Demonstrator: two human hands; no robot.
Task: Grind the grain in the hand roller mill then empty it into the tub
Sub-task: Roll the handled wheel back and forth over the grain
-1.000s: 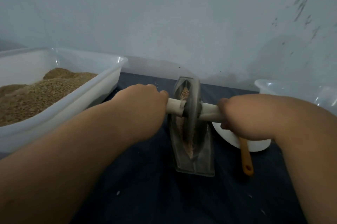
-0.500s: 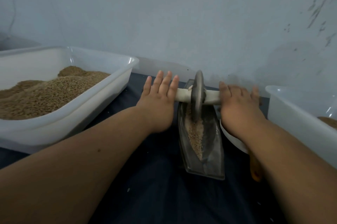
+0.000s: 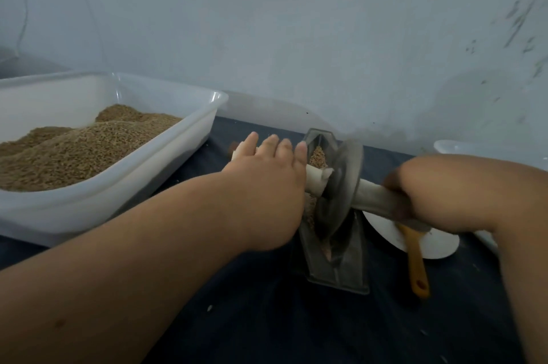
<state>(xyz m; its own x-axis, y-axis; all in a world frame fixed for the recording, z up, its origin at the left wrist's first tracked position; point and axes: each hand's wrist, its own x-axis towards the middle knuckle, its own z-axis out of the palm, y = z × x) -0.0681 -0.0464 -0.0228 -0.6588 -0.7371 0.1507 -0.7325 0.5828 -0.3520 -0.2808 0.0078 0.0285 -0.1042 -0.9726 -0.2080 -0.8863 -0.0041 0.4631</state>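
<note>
Two hands on one mill. Left hand (image 3: 267,185): fingers straight and spread, palm pressing the left handle (image 3: 315,179). Right hand (image 3: 430,185): blurred, lying over the right handle (image 3: 373,197); whether its fingers curl, cannot tell. Roller wheel (image 3: 341,185) stands tilted in the one trough (image 3: 335,271), with grain (image 3: 317,156) in it. On the table (image 3: 267,319): two tubs, the left tub (image 3: 118,185) heaped with grain, the right tub (image 3: 453,147) at the frame edge. One white dish (image 3: 436,245) and one orange-handled tool (image 3: 416,265) lie just right of the trough.
</note>
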